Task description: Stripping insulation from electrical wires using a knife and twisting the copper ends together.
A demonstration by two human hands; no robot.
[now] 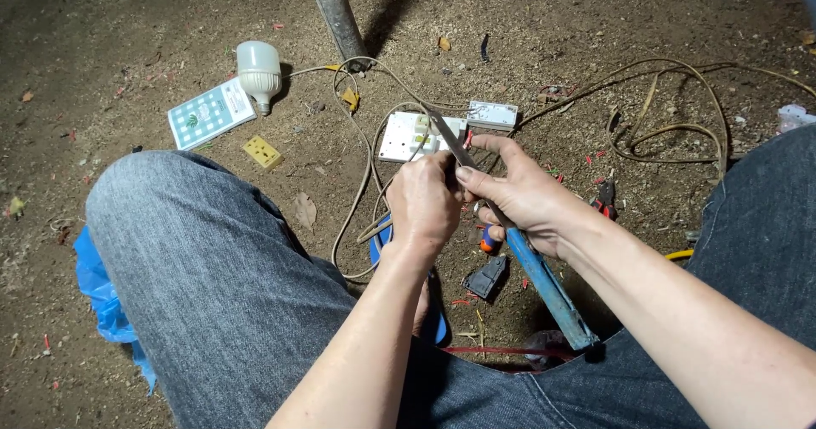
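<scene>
The right hand (518, 195) is closed around a long blue-handled knife with a grey metal blade (534, 269); its long axis runs diagonally, tip up-left toward the white socket plate (408, 136); the left hand (422, 204) pinches a thin beige cable (361, 174) against the blade; open dirt ground (102, 55) lies left, denim knees crowding both sides.

Head camera looks steeply down, close over lap and dirt ground (595, 21).

Seated over dirt ground, right hand (523, 195) grips a blue-handled knife (544, 280) whose blade meets wire pinched by left hand (422, 204), above a white socket box (408, 136).
</scene>
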